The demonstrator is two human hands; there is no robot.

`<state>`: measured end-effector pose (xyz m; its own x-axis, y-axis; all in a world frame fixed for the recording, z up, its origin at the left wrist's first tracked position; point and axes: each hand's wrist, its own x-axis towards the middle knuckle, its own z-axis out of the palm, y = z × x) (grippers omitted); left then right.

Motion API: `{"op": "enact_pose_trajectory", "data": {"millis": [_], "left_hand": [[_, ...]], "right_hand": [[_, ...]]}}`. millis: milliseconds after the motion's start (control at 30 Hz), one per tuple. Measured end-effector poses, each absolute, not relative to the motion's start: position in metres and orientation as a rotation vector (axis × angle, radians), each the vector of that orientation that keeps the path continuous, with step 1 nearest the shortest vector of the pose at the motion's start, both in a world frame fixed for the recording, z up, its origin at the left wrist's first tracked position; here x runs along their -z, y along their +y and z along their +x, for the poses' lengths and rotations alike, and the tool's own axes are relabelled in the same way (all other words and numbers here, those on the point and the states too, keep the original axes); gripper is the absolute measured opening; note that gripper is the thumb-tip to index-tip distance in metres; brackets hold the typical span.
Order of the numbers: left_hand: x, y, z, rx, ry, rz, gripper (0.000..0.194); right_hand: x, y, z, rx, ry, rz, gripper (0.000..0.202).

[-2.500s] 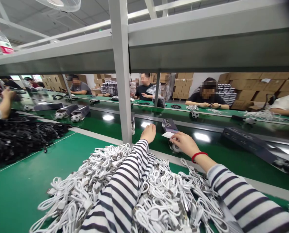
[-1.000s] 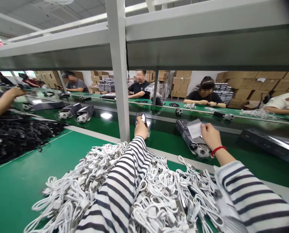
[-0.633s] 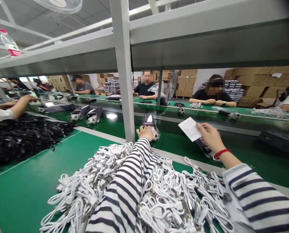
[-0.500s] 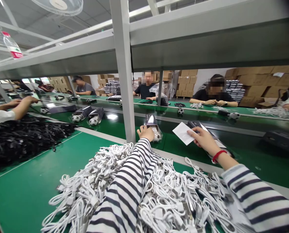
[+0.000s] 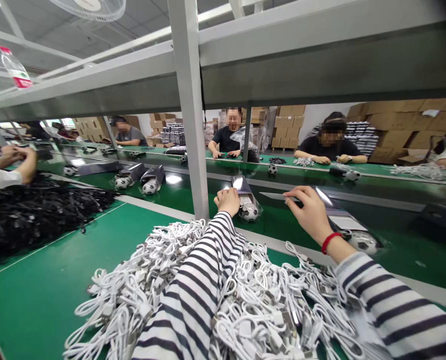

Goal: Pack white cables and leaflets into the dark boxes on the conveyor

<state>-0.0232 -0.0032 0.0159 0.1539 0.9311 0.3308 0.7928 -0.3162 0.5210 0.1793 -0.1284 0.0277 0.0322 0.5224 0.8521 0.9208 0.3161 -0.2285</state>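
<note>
left hand [image 5: 228, 200] gripping ball pack [image 5: 246, 201] | right hand [image 5: 310, 212] pinching card [image 5: 279, 196] | print seemingly unreadable

Cable pile [image 5: 223, 305] before belt [image 5: 294, 225], post [image 5: 191, 150] between.

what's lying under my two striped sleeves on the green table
A big heap of coiled white cables lies under both sleeves on the green table. The left hand reaches past it to a bagged soccer-ball item. Whatever lies beneath the heap is covered.

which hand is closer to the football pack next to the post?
Left. The left hand touches the football pack at its left edge; the right hand is off to its right, pinching a white card.
</note>
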Motion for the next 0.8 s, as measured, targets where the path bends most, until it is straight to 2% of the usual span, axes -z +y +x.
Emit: {"op": "enact_pose_trajectory", "data": {"millis": [133,233,300,367,500,567,667,800], "left_hand": [[-0.017,-0.005,-0.023,-1.002,1.612,2.238,0.032],[-0.026,-0.011,-0.02,-1.146,1.234,2.294,0.028],[-0.036,-0.017,-0.019,-1.074,0.959,2.304,0.026],[-0.048,-0.025,-0.019,-0.818,0.835,2.25,0.026],[-0.061,-0.039,-0.022,0.158,0.606,1.951,0.025],[-0.058,-0.044,-0.02,0.507,0.515,1.861,0.029],[-0.051,-0.052,-0.008,0.68,0.486,1.949,0.041],[-0.045,-0.061,0.009,0.778,0.466,2.087,0.046]], "right_hand": [[-0.025,-0.128,0.165,0.625,-1.863,-1.269,0.018],[-0.021,-0.125,0.159,0.694,-2.009,-1.255,0.021],[-0.019,-0.124,0.156,0.696,-2.088,-1.276,0.023],[-0.018,-0.123,0.154,0.671,-2.157,-1.335,0.025],[-0.016,-0.122,0.153,0.602,-2.192,-1.475,0.028],[-0.015,-0.12,0.154,0.589,-2.157,-1.51,0.028],[-0.013,-0.119,0.154,0.585,-2.151,-1.559,0.028],[-0.012,-0.117,0.153,0.605,-2.162,-1.681,0.027]]}}
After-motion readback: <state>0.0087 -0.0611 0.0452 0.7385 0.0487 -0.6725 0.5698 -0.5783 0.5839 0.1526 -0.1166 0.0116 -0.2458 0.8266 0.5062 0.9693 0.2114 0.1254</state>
